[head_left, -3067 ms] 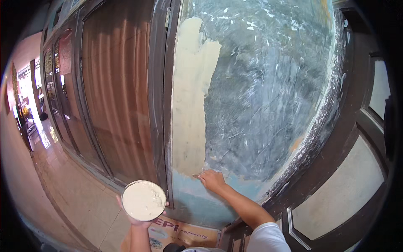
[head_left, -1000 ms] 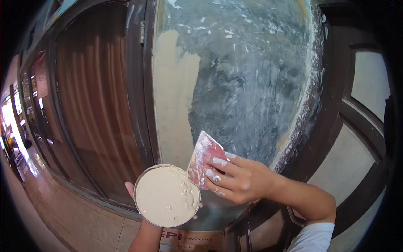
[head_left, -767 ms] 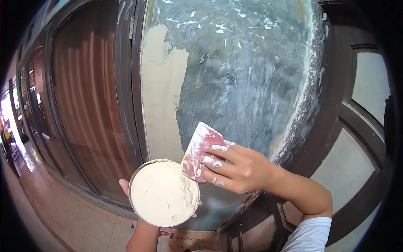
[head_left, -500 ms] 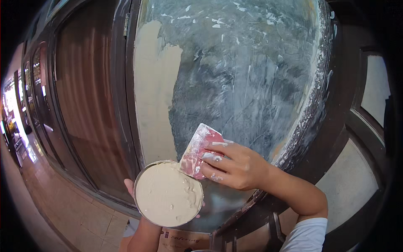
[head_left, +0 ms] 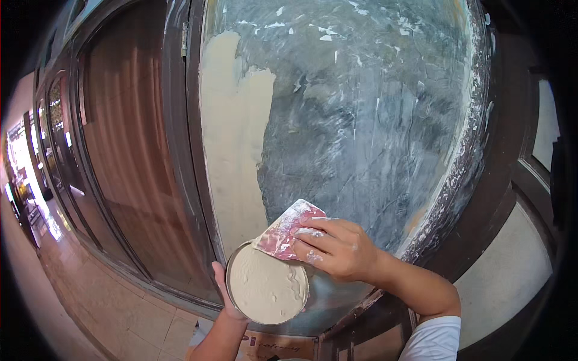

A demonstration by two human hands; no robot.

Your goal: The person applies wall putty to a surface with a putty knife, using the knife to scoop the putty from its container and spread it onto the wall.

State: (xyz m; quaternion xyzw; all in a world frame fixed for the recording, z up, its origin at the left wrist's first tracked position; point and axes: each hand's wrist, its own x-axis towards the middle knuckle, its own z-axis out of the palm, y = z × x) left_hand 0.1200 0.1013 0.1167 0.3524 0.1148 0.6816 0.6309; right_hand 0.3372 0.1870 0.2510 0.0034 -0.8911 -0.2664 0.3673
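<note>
My left hand [head_left: 225, 295] holds up a round tub of cream-coloured putty [head_left: 265, 289] from its side and underneath; most of its fingers are hidden behind the tub. In my right hand [head_left: 337, 248] is a pink putty spreader [head_left: 292, 231], gripped between thumb and fingers, with white smears over it. The spreader's lower left corner is at the tub's far rim, over the putty. White putty spots mark the right fingers. Behind both hands stands a grey-green wall panel [head_left: 349, 138], with a strip of smooth cream putty [head_left: 232, 144] along its left side.
A dark wooden frame with a hinge [head_left: 184, 39] borders the panel on the left, beside a glass pane with a brown curtain [head_left: 126, 120]. A rough, paint-flecked edge [head_left: 463, 150] bounds it on the right. Below lies a printed cardboard sheet [head_left: 277, 346] on the tiled floor [head_left: 114, 301].
The tub has shifted right in the view. The spreader has come down to the tub's far rim and lies flatter over it. The whole view has shifted slightly.
</note>
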